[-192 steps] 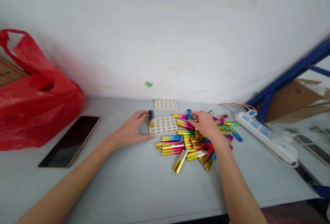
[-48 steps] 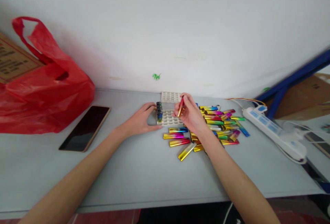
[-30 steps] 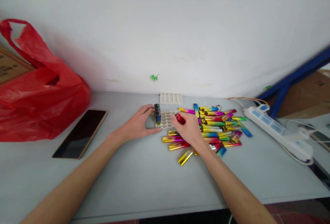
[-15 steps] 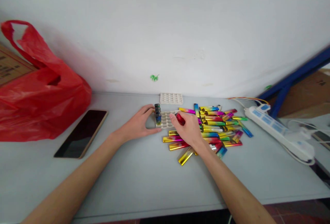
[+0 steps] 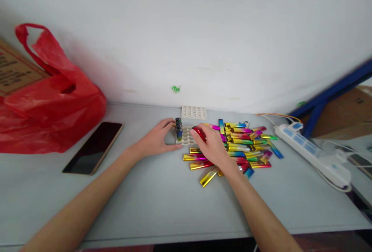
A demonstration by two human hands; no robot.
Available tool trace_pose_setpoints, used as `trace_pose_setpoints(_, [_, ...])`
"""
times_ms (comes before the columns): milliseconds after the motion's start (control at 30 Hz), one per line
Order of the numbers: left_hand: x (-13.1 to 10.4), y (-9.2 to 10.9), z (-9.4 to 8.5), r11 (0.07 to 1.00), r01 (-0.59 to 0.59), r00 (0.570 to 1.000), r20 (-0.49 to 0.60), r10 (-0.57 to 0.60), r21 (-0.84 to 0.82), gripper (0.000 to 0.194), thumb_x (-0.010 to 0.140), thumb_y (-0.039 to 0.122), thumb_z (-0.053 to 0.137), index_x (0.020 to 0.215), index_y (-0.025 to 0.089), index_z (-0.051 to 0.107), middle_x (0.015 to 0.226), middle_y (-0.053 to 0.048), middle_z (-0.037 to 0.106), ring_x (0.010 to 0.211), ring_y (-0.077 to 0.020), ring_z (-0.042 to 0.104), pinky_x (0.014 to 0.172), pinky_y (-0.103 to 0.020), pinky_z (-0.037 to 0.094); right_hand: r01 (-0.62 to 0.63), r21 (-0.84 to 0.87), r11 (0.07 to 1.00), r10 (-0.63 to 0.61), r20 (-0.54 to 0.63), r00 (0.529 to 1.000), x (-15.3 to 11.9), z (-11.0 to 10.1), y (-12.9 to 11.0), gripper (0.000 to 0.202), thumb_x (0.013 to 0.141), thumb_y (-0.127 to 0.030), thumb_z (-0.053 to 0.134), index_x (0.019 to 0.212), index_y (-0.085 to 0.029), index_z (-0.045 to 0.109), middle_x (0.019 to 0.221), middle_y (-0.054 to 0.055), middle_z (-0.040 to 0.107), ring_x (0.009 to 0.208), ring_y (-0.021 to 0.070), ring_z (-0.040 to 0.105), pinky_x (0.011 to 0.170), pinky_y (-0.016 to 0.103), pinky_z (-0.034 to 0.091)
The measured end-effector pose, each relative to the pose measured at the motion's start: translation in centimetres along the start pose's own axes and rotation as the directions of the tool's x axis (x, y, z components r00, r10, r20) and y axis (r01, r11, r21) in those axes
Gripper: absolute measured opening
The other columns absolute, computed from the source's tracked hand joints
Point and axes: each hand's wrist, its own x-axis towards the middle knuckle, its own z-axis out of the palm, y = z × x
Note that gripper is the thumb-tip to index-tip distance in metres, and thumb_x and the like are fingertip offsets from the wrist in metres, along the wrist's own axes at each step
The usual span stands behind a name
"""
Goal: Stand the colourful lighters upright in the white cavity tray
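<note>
My left hand [image 5: 155, 139] spans the left end of a white tray with rows of round holes [image 5: 188, 136], thumb at its front corner and fingers behind. Several lighters [image 5: 179, 128] with black tops stand upright in a row in the tray's left end. My right hand [image 5: 214, 143] grips a red lighter [image 5: 200, 132] over the tray's right part; it is tilted. Whether its lower end touches the tray is hidden. Right beside this hand, a pile of shiny lighters [image 5: 241, 147] in gold, red, blue, green and purple lies flat, partly under my wrist.
A second white holed tray [image 5: 194, 112] lies against the wall. On the left are a phone [image 5: 94, 147], a red plastic bag [image 5: 58, 108] and a cardboard box [image 5: 17, 70]. A white power strip [image 5: 312, 155] with cables and a blue metal frame [image 5: 328, 93] are on the right.
The red lighter has turned a little in my right hand and shows more of its length. My left hand stays at the tray. The whole view has shifted slightly.
</note>
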Motion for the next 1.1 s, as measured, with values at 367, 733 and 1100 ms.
trace_pose_setpoints(367, [0.2, -0.3, -1.2, 0.994, 0.034, 0.997, 0.066, -0.027, -0.104, 0.075, 0.078, 0.068, 0.085, 0.136, 0.024, 0.070, 0.154, -0.013, 0.062, 0.145, -0.0357, 0.059, 0.127, -0.049, 0.046, 0.013, 0.013, 1.000, -0.014, 0.081, 0.997, 0.2, -0.1, -0.7, 0.044, 0.112, -0.053, 0.052, 0.078, -0.025, 0.055, 0.072, 0.001, 0.064, 0.069, 0.0213, 0.062, 0.069, 0.034, 0.042])
trace_pose_setpoints(733, [0.3, -0.9, -0.8, 0.992, 0.033, 0.998, 0.050, -0.027, -0.123, 0.079, 0.075, 0.074, 0.085, 0.134, 0.025, 0.072, 0.152, -0.014, 0.065, 0.145, -0.0373, 0.060, 0.127, -0.051, 0.046, 0.219, -0.289, 0.932, -0.152, 0.237, 0.959, 0.8, 0.8, -0.5, 0.036, 0.115, -0.047, 0.049, 0.104, -0.020, 0.070, 0.102, 0.013, 0.078, 0.098, 0.0300, 0.071, 0.090, 0.041, 0.048])
trace_pose_setpoints(1100, [0.4, -0.7, -0.9, 0.994, 0.035, 0.998, 0.060, -0.029, -0.107, 0.077, 0.076, 0.073, 0.083, 0.135, 0.024, 0.071, 0.152, -0.012, 0.064, 0.145, -0.0374, 0.059, 0.127, -0.050, 0.045, 0.315, -0.436, 0.843, -0.181, 0.320, 0.930, 1.6, 0.8, -0.8, 0.037, 0.112, -0.051, 0.054, 0.106, -0.019, 0.073, 0.100, 0.012, 0.078, 0.096, 0.0272, 0.070, 0.090, 0.038, 0.045])
